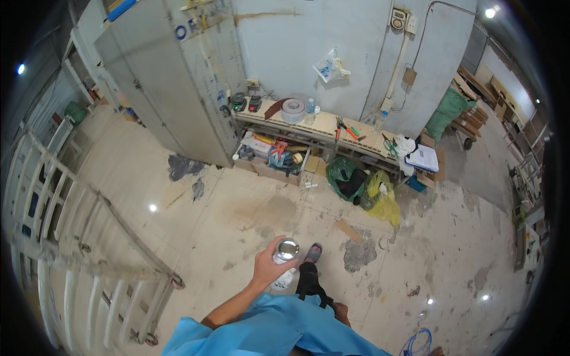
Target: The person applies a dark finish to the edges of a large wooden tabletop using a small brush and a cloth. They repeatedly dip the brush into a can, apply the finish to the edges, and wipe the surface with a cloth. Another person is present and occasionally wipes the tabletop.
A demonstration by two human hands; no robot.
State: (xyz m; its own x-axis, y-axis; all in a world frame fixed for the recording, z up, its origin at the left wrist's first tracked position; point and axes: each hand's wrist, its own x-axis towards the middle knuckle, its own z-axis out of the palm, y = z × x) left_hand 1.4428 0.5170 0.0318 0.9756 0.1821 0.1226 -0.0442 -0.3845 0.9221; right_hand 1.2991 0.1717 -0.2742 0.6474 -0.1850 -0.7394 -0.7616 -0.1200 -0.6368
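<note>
My left hand (pixel 270 265) is raised in front of my body, its fingers curled around a round, shiny silver object (pixel 288 249). Its top is a mirror-like disc with a pale rim; its exact kind does not show. Just below the hand appears something white and crumpled, perhaps plastic (pixel 284 279), and I cannot tell whether it is attached to the silver object. My right hand (pixel 340 312) hangs low beside my dark trousers, partly cut off by my blue shirt, and its fingers are not clear.
A long bench (pixel 326 126) against the wall bears tape rolls (pixel 293 111), a water bottle (pixel 310 110), pliers (pixel 338 127) and batteries (pixel 238 102). Below are a tool box (pixel 270 166) and a yellow bag (pixel 383 199). A wheeled white rack (pixel 89 285) stands left; blue cable (pixel 418 343) lies right.
</note>
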